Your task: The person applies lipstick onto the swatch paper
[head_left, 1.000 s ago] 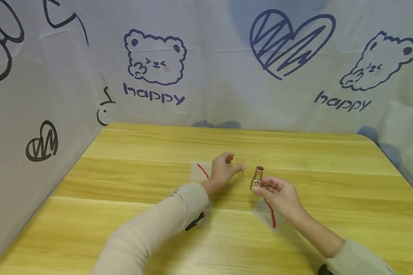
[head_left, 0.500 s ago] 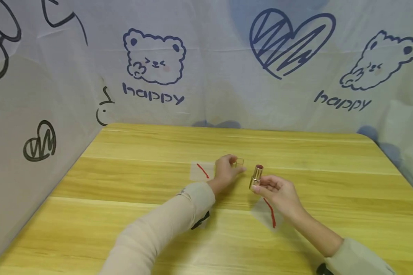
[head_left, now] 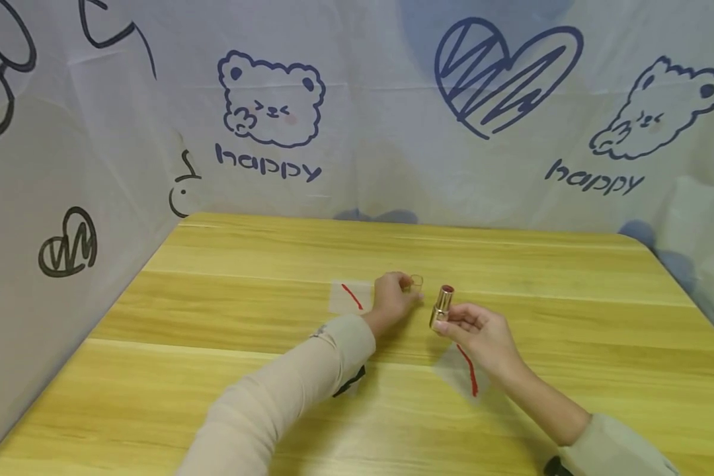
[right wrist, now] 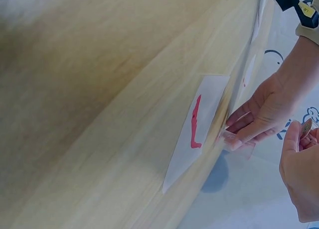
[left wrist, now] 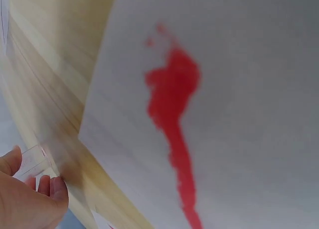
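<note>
My right hand (head_left: 482, 334) holds a gold lipstick tube (head_left: 442, 307) between thumb and fingers, its dark red end pointing up and tilted slightly. To its left, my left hand (head_left: 391, 297) pinches a clear lipstick cap (head_left: 416, 283) by its sides, close over the wooden table. The left wrist view shows that transparent cap (left wrist: 34, 160) between the thumb and curled fingers. In the right wrist view the left thumb overlaps the cap (right wrist: 243, 145), while only the end of the lipstick (right wrist: 306, 128) shows past the right hand (right wrist: 301, 174).
On the wooden table (head_left: 541, 277) lie pale paper pieces with red strokes: one paper (head_left: 342, 301) left of the left hand, another paper (head_left: 458, 370) under the right wrist. A further one is mostly hidden below the left sleeve (head_left: 297, 370). A drawn-on white cloth (head_left: 381, 132) hangs behind.
My left hand has moved slightly right and its fingers have closed around the clear cap. The right hand with the lipstick has barely shifted.
</note>
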`<state>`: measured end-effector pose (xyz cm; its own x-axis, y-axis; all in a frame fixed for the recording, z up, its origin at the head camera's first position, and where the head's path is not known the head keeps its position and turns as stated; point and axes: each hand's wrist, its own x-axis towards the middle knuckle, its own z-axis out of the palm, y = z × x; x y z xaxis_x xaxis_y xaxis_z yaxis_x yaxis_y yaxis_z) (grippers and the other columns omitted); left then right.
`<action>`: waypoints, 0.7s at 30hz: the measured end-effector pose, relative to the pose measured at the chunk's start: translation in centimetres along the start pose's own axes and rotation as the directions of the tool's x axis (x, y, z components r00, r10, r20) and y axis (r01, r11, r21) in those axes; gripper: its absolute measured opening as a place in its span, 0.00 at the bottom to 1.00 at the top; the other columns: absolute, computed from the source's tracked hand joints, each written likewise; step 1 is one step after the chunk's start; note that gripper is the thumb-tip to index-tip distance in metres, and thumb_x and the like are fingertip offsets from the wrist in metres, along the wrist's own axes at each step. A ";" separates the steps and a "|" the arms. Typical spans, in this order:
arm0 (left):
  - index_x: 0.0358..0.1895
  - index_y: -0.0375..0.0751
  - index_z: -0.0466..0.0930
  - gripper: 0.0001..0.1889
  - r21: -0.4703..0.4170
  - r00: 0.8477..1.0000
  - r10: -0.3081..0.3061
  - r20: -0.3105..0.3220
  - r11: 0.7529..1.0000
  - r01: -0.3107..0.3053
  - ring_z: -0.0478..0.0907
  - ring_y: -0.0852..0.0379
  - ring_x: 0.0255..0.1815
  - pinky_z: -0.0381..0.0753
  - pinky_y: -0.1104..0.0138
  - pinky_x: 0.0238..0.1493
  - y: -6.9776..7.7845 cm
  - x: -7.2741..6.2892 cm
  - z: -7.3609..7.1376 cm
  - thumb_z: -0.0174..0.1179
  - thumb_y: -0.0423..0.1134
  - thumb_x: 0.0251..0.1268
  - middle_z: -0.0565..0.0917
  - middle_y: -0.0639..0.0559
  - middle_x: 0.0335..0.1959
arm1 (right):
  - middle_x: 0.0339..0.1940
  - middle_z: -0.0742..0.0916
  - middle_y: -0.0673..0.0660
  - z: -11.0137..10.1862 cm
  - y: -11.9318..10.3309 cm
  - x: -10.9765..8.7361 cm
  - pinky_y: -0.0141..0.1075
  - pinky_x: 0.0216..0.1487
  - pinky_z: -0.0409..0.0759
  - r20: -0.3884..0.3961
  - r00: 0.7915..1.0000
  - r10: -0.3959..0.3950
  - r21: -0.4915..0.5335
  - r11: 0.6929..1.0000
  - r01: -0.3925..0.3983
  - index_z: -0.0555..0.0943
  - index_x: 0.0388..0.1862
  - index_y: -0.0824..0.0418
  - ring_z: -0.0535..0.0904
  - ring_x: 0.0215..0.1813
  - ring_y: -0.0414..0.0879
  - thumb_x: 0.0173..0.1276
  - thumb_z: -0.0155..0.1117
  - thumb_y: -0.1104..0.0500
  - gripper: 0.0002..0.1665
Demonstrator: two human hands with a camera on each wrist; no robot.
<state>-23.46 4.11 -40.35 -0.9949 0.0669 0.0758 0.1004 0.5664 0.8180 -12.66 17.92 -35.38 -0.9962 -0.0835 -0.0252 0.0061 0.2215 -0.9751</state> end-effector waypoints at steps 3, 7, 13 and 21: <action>0.35 0.31 0.82 0.11 0.009 1.000 0.004 -0.006 1.000 -0.004 0.80 0.53 0.37 0.80 0.70 0.41 0.8 -0.7 -0.6 0.70 0.31 0.48 0.84 0.43 0.35 | 0.33 0.84 0.46 0.1 0.0 0.0 0.30 0.43 0.83 -0.001 1.000 0.000 0.009 1.000 0.000 0.74 0.46 0.77 0.82 0.36 0.33 0.61 0.65 0.64 0.20; 0.35 0.28 0.81 0.10 -0.045 0.999 0.042 0.008 0.998 -0.042 0.79 0.51 0.36 0.80 0.69 0.39 1.0 -0.8 -1.3 0.69 0.30 0.49 0.84 0.40 0.34 | 0.34 0.84 0.46 0.1 -0.1 0.0 0.30 0.43 0.83 -0.007 1.000 0.003 0.001 1.000 -0.003 0.75 0.46 0.77 0.82 0.36 0.33 0.62 0.64 0.65 0.18; 0.38 0.27 0.81 0.12 -0.105 0.993 0.107 0.049 0.989 -0.102 0.81 0.46 0.38 0.82 0.67 0.40 1.0 -0.3 -3.2 0.67 0.32 0.53 0.83 0.37 0.36 | 0.34 0.84 0.47 -0.2 -0.1 0.0 0.29 0.43 0.83 -0.026 1.000 -0.008 -0.014 1.000 0.008 0.74 0.47 0.77 0.82 0.37 0.32 0.62 0.63 0.65 0.19; 0.42 0.31 0.81 0.14 -0.120 0.983 0.167 0.075 0.980 -0.158 0.81 0.48 0.40 0.82 0.67 0.42 1.3 -0.6 -5.8 0.66 0.36 0.55 0.84 0.39 0.38 | 0.34 0.84 0.44 -0.2 0.1 0.0 0.29 0.44 0.82 -0.020 0.999 -0.036 0.012 0.999 0.037 0.73 0.49 0.77 0.82 0.38 0.33 0.63 0.62 0.65 0.19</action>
<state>-22.82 0.06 -36.00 -0.9603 0.2223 0.1687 0.2540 0.4460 0.8582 -12.68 18.19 -35.44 -0.9973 -0.0718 0.0148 -0.0294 0.2068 -0.9779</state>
